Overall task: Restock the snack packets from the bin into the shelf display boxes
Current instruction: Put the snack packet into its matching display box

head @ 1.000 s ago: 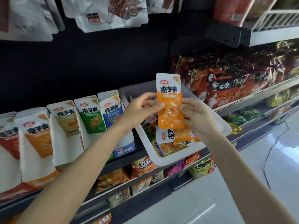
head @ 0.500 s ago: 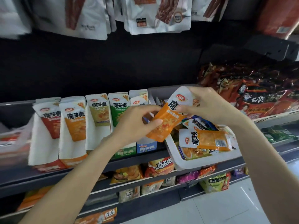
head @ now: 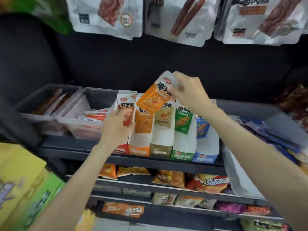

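Note:
My right hand [head: 188, 92] pinches the white top of an orange snack packet [head: 154, 97] and holds it tilted above the row of display boxes. My left hand [head: 116, 125] grips the packets at the top of the red display box [head: 122, 148], beside the orange display box [head: 140, 142]. Brown [head: 160, 147], green [head: 183, 147] and blue [head: 206, 150] display boxes follow to the right, each with packets standing in it. The white bin [head: 240, 177] with blue and orange packets sits at the right, blurred.
Grey and clear bins [head: 55, 114] of flat packets stand left of the display boxes. Large white bags [head: 180, 19] hang overhead. Lower shelves [head: 166, 185] carry chip bags. Yellow and green cartons [head: 25, 189] fill the lower left corner.
The view swung left from the bin to the display boxes. My right hand carried the orange packet up over the orange box. My left hand let go of it and took the red box's packets.

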